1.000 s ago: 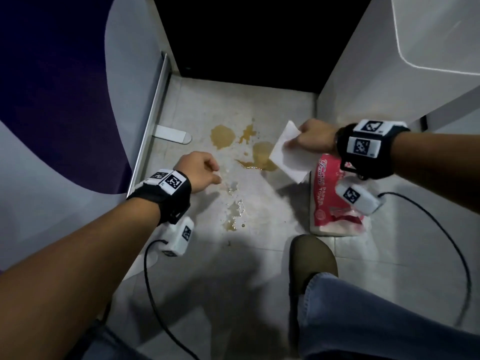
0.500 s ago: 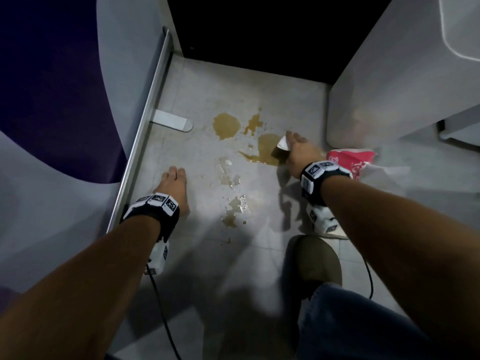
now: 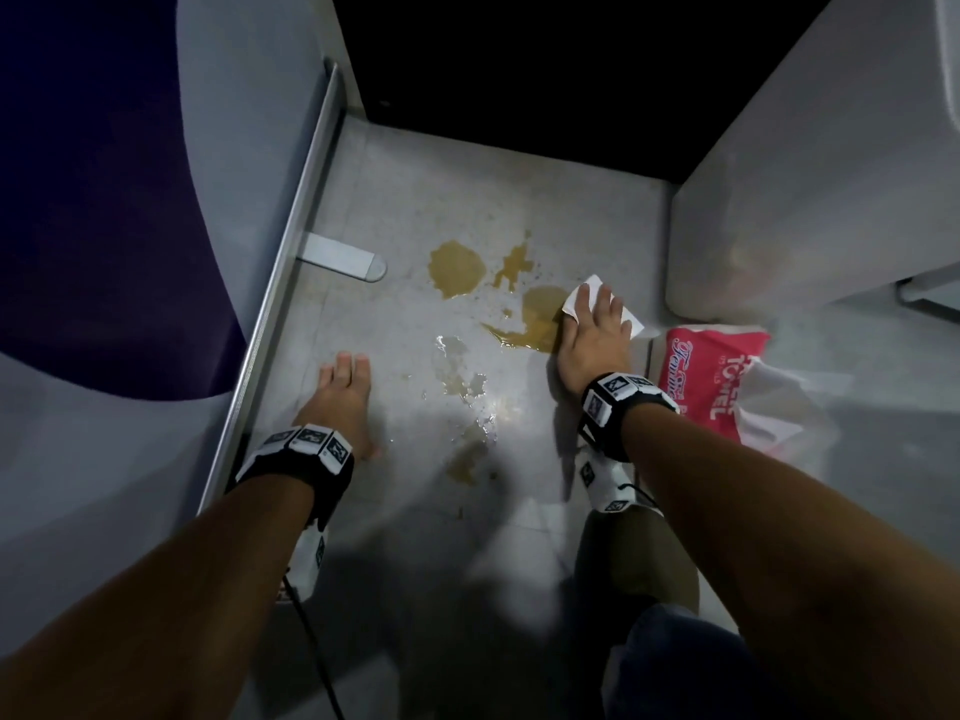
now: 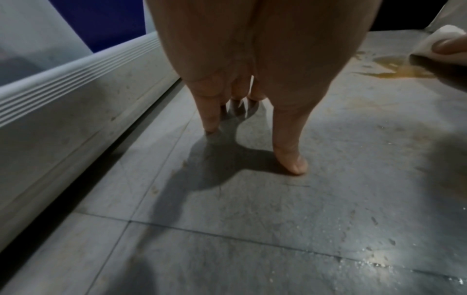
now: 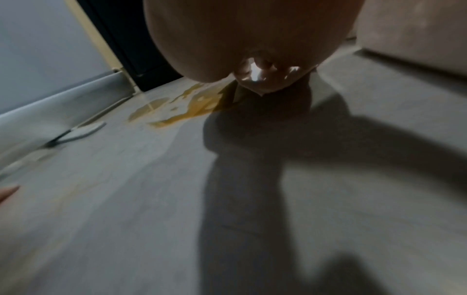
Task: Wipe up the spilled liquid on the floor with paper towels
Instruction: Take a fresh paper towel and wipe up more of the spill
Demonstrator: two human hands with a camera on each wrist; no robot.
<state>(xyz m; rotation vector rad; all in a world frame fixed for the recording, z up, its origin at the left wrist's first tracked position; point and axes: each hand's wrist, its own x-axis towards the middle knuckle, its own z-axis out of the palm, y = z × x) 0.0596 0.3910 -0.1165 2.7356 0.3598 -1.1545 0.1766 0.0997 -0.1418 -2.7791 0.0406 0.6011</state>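
Broadly, a grey tiled floor (image 3: pixel 405 200) fills the middle of the head view, bounded at the left of the frame by a grey and dark purple wall panel (image 3: pixel 130 174) with a ribbed metal skirting strip (image 3: pixel 280 314), and at the upper right by a pale cabinet (image 3: pixel 805 174). Near the centre, brownish spilled liquid (image 3: pixel 457 267) lies in several puddles, with thinner wet patches trailing down toward the lower middle. At the right edge, a red and white pack of paper towels (image 3: pixel 711 376) lies on the floor just beside the right wrist. Lower right, a knee in blue denim (image 3: pixel 685 662) shows. The left hand (image 3: pixel 345 402) rests on the floor at centre left, fingers straight, fingertips and thumb touching the tile, holding nothing and well apart from the puddles. The right hand (image 3: pixel 595 340) lies flat with fingers spread, pressing a white paper towel (image 3: pixel 576 298) onto the floor at the right edge of the nearest puddle; the sheet's corners stick out above and to the right of the fingers. Smallest, a flat metal door stop (image 3: pixel 345 257) lies by the skirting at upper left of centre.
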